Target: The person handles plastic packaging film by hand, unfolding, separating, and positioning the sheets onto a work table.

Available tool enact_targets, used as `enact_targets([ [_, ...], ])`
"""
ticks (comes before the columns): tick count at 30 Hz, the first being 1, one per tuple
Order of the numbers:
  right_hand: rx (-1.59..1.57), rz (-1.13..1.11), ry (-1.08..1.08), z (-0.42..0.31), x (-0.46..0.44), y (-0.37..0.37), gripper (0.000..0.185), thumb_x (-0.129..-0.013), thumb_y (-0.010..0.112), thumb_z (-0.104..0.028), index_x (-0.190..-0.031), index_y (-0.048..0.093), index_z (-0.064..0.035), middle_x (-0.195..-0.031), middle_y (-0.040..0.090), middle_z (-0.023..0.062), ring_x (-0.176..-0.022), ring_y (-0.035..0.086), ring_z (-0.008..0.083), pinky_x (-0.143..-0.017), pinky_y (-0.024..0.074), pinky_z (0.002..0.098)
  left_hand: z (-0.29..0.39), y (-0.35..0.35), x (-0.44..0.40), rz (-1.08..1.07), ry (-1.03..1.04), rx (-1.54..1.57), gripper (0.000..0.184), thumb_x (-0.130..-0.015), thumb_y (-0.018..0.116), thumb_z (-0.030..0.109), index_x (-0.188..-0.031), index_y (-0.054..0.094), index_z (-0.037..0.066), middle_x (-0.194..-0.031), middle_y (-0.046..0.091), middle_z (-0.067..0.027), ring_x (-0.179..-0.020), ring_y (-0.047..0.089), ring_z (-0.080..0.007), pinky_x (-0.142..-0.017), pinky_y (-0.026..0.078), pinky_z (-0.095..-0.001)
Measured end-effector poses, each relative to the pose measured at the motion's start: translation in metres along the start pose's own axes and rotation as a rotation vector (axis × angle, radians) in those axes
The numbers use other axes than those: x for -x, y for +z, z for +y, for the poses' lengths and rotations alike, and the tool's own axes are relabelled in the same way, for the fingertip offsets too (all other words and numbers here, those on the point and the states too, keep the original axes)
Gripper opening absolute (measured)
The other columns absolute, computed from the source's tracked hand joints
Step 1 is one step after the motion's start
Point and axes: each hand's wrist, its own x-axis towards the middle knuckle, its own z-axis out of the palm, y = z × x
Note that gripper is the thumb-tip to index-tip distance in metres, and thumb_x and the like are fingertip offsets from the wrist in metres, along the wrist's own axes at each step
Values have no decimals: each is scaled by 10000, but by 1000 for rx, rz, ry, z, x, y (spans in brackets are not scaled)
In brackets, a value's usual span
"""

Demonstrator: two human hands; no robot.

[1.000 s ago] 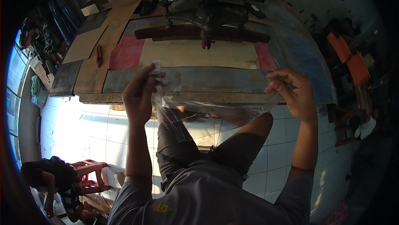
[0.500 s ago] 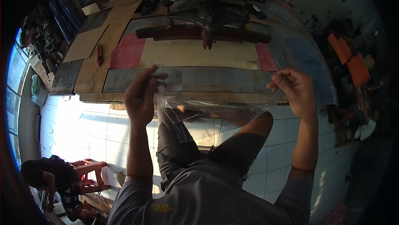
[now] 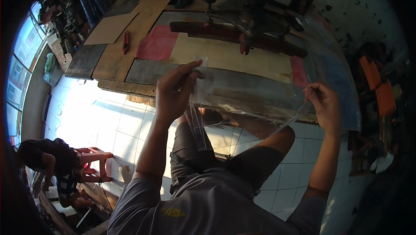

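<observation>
A clear plastic sheet [image 3: 201, 87] stretches between my two hands, sagging over my lap at the table's front edge. My left hand [image 3: 175, 92] pinches its left end between thumb and fingers. At the other end, my right hand [image 3: 323, 102] grips a gathered, twisted corner with curled fingers. Beyond the sheet, a pale yellow panel [image 3: 229, 57] with pink-red end pieces [image 3: 158, 43] lies on a grey surface. A dark machine bar [image 3: 208, 31] with reddish edges hangs over that panel.
A red cutter [image 3: 126, 42] and flat cardboard [image 3: 112, 29] lie on the table's left. Blue-tinted plastic sheeting [image 3: 336, 87] drapes over the right end. Orange pieces [image 3: 385, 98] stand at right. Another person [image 3: 52, 161] sits at lower left by a red stool [image 3: 94, 163].
My head view has turned, so the table appears tilted and shifted right. Both hands keep hold of the plastic sheet, my right hand now lower in view than my left.
</observation>
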Motion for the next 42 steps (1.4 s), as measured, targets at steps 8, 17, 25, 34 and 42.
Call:
enact_targets([
  [8, 0, -19, 40, 22, -22, 5, 225, -1030, 677, -199, -1048, 725, 21, -858, 671, 19, -799, 604, 87, -773, 480, 264, -10, 1, -11, -24, 171, -247, 340, -975, 648, -23, -1301, 710, 51, -956, 725, -74, -730, 681, -100, -661, 544, -256],
  [17, 181, -23, -17, 86, -83, 31, 186, -981, 724, -171, -1054, 757, -3, -855, 700, 31, -751, 613, 82, -690, 491, 282, -36, 4, -55, -215, 85, -434, 318, -963, 656, 24, -1275, 717, 38, -846, 653, -97, -692, 646, -155, -662, 534, -331],
  [25, 441, 22, -81, 117, -134, 66, 128, -851, 769, -22, -969, 725, -3, -887, 696, 91, -770, 681, 221, -708, 531, 363, -95, 4, -121, -419, 192, -634, 323, -929, 653, 31, -1245, 716, 11, -957, 674, -184, -833, 683, -342, -781, 543, -437],
  [34, 542, 71, -353, 118, -125, 73, 247, -802, 718, 56, -1039, 706, -12, -1016, 678, 131, -959, 683, 351, -829, 552, 424, -92, 6, -126, -491, 311, -854, 274, -885, 705, 77, -1154, 761, 83, -1212, 642, -107, -1048, 656, -298, -894, 556, -418],
  [42, 521, -67, -334, 111, -113, 63, 278, -842, 694, 59, -1103, 722, -35, -1049, 714, 100, -986, 696, 306, -861, 565, 408, -86, 10, -115, -546, 474, -1037, 312, -814, 678, 72, -1122, 726, 52, -1294, 636, -106, -1256, 592, -295, -1085, 473, -435],
])
